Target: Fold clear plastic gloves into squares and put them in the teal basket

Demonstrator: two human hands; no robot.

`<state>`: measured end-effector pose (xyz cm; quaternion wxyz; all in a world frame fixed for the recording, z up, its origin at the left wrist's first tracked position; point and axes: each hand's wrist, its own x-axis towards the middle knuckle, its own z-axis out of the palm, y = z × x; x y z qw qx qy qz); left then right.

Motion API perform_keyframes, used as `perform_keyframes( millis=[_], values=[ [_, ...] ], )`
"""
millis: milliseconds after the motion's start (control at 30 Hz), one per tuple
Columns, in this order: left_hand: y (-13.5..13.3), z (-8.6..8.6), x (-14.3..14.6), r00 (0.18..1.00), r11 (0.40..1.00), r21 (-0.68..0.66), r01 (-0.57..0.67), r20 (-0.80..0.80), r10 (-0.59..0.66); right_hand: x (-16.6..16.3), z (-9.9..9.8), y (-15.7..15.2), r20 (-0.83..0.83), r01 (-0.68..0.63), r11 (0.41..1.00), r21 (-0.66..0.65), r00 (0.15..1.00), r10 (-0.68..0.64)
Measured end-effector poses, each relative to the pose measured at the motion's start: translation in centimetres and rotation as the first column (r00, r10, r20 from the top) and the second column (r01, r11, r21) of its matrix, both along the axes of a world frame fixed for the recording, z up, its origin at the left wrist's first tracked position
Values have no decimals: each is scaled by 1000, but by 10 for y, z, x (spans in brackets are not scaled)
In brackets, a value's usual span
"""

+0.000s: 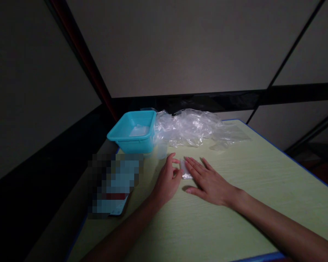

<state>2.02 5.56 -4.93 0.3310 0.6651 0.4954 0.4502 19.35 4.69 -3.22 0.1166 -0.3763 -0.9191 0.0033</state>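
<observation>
A small, flat, clear plastic packet (186,174) with a whitish shine lies on the table in front of me. My right hand (207,182) is spread flat, palm down, its fingertips covering the packet's right part and its thumb stretched out to the near side. At the packet's left edge is my left hand (167,179), turned on its side with loosely bent fingers and a gap between thumb and index finger. Whether its fingertips touch the packet is hard to tell. Nothing shows in its grasp.
A turquoise plastic basin (135,145) stands at the table's back left, with something clear and whitish inside. Crumpled clear plastic bags (192,127) spread along the back. A phone-like flat object (117,207), mostly blurred out, lies at left. The light green table (262,178) has blue edging.
</observation>
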Motion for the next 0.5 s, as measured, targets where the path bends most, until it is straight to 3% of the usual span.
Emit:
perform_keyframes(
  millis=[500],
  values=[
    [-3, 4, 2, 994, 999, -50, 6, 108, 0, 0, 0, -1, 40, 12, 1000, -7, 999, -11]
  ],
)
